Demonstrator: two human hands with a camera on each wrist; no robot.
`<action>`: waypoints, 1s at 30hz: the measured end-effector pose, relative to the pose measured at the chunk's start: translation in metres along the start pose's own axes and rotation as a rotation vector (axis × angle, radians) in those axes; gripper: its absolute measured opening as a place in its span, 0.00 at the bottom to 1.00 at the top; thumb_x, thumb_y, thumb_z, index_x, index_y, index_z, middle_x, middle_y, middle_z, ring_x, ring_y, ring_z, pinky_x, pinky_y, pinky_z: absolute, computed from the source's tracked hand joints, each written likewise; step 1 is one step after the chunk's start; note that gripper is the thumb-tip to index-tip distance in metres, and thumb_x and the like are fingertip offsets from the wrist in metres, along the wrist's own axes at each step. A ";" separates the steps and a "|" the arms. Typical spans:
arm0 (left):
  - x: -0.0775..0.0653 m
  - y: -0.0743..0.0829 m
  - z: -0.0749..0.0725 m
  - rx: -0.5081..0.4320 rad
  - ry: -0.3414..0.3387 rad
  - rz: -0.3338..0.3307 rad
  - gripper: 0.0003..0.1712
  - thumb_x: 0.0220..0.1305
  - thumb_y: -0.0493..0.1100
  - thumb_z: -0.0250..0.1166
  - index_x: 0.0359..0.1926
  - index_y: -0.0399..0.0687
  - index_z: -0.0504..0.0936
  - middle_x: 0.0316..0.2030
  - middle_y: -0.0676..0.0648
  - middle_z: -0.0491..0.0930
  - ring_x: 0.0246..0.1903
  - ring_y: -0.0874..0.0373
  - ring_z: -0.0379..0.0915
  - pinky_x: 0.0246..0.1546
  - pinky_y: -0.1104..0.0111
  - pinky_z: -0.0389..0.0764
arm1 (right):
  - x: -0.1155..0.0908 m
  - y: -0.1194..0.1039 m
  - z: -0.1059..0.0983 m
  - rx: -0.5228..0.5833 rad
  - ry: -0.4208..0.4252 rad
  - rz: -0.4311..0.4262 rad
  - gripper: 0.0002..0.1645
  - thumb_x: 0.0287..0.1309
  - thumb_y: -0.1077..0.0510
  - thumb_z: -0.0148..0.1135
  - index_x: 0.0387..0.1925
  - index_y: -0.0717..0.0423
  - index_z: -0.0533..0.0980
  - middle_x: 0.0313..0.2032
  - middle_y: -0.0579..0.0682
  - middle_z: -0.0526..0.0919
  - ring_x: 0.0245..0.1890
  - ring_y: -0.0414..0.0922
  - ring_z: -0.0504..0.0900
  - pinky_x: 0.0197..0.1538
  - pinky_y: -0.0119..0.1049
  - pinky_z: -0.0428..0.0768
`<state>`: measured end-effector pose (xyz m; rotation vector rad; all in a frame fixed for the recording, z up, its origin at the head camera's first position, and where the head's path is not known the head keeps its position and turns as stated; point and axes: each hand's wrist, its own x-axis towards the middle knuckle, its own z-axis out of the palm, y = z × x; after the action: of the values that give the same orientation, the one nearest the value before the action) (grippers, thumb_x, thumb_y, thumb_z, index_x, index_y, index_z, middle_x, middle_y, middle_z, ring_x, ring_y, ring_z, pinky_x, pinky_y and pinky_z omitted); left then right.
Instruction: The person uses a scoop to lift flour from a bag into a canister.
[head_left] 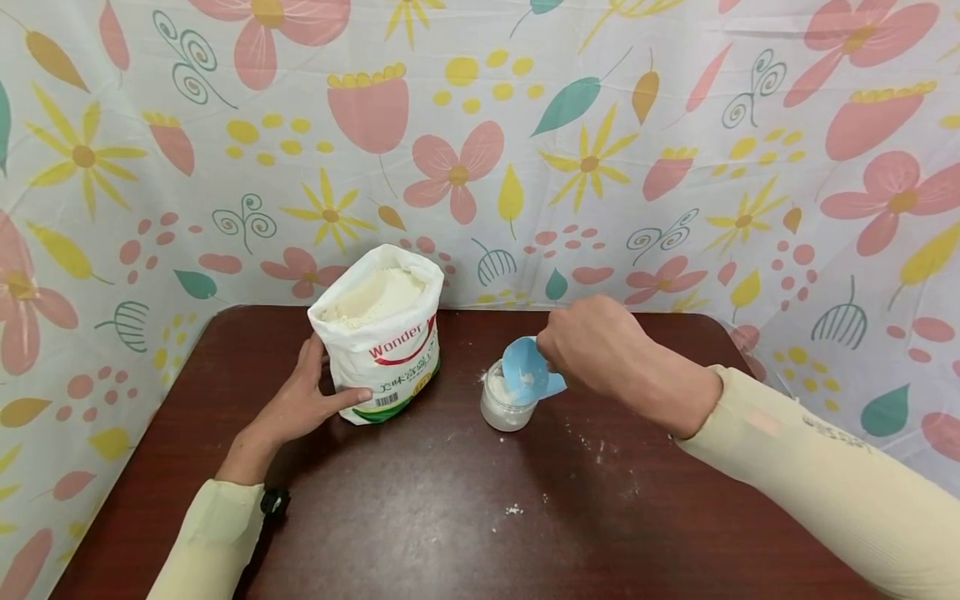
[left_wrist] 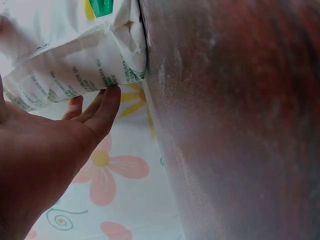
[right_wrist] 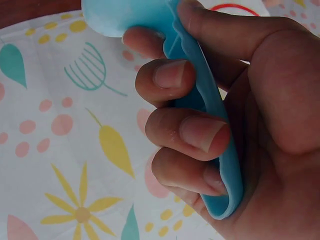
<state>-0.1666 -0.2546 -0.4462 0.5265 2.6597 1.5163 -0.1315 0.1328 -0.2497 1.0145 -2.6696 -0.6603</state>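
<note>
My right hand (head_left: 600,346) grips the handle of a light blue scoop (head_left: 525,367); in the right wrist view its fingers curl round the handle (right_wrist: 220,130). Tipped over the mouth of a small clear jar (head_left: 504,414), the scoop has white powder on its inner face. White powder also shows inside the jar. To the left, an opened white flour bag (head_left: 408,354) stands upright, full of pale powder. My left hand (head_left: 296,404) rests against the bag's left side, thumb along the lower front and extended fingers (left_wrist: 102,112) touching the side panel.
Dark brown table (head_left: 420,508) under everything, with spilled powder (head_left: 513,509) in front of the jar and more to its right. A flower-printed curtain (head_left: 480,250) hangs behind the table and along both sides.
</note>
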 end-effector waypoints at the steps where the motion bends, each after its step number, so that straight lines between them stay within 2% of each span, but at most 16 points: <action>1: 0.000 0.000 0.000 -0.001 0.001 0.000 0.71 0.61 0.53 0.81 0.82 0.85 0.32 0.80 0.45 0.42 0.78 0.43 0.45 0.70 0.31 0.60 | -0.001 0.000 0.000 -0.001 0.005 -0.001 0.29 0.47 0.69 0.68 0.06 0.45 0.63 0.11 0.41 0.57 0.15 0.40 0.54 0.16 0.34 0.61; 8: 0.001 0.002 -0.001 0.000 0.004 0.003 0.71 0.62 0.52 0.81 0.83 0.83 0.32 0.80 0.45 0.42 0.78 0.42 0.45 0.70 0.32 0.61 | -0.002 -0.002 0.000 -0.025 0.026 -0.005 0.29 0.42 0.73 0.63 0.05 0.44 0.61 0.11 0.40 0.53 0.16 0.39 0.52 0.17 0.33 0.58; 18: 0.000 0.002 -0.001 0.002 0.002 0.004 0.71 0.62 0.52 0.80 0.83 0.81 0.32 0.80 0.44 0.41 0.78 0.42 0.45 0.70 0.33 0.60 | -0.002 -0.003 0.000 -0.050 0.027 -0.004 0.29 0.40 0.74 0.62 0.05 0.45 0.60 0.11 0.40 0.53 0.16 0.39 0.51 0.18 0.33 0.57; 30: 0.000 0.000 0.000 0.003 -0.003 -0.002 0.71 0.61 0.53 0.81 0.82 0.83 0.32 0.80 0.44 0.42 0.78 0.42 0.46 0.70 0.32 0.60 | -0.005 -0.003 0.003 -0.039 0.035 0.001 0.29 0.42 0.72 0.63 0.05 0.44 0.60 0.11 0.40 0.54 0.15 0.39 0.52 0.18 0.33 0.57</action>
<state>-0.1667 -0.2544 -0.4464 0.5261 2.6598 1.5099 -0.1274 0.1350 -0.2538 1.0056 -2.6168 -0.6848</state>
